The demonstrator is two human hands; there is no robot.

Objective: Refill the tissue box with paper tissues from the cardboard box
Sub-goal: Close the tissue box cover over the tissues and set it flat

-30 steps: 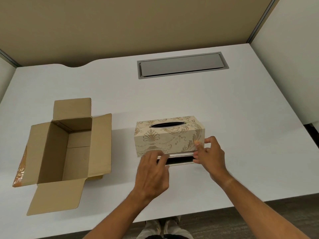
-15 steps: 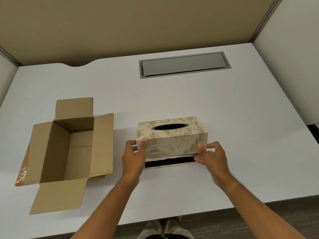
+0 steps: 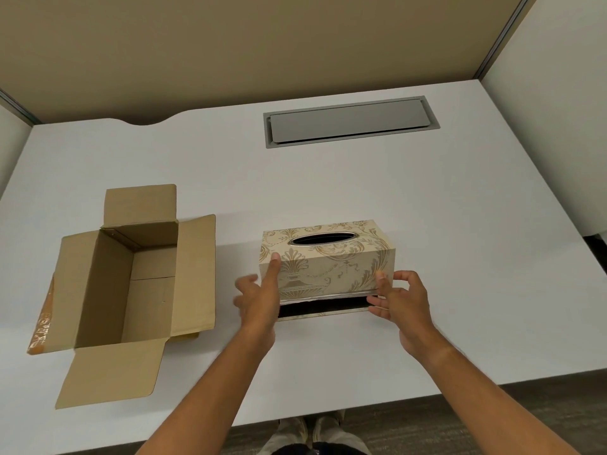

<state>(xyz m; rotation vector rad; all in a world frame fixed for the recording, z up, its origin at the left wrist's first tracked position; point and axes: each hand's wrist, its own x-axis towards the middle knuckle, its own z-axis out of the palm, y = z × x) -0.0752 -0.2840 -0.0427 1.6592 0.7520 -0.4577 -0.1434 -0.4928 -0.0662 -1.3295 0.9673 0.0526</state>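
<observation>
A cream tissue box [image 3: 331,267] with gold ornament and a dark oval slot on top sits mid-table. Its cover is raised at the near side, leaving a dark gap above the base plate [image 3: 323,312]. My left hand [image 3: 259,298] holds the cover's left end, thumb on the front face. At the right end, my right hand [image 3: 399,298] pinches the cover's lower edge. An open cardboard box [image 3: 108,290] lies to the left with its flaps spread. No tissues show inside the cardboard box, and the tissue box interior is too dark to read.
A grey cable hatch [image 3: 349,121] is set into the white table [image 3: 460,241] at the back. Beige partition panels stand behind and at both sides. The table's front edge runs just under my forearms.
My left hand moved from the gap at the box's front to its left end, thumb now higher on the face. The cover's near edge has lifted further from the base.
</observation>
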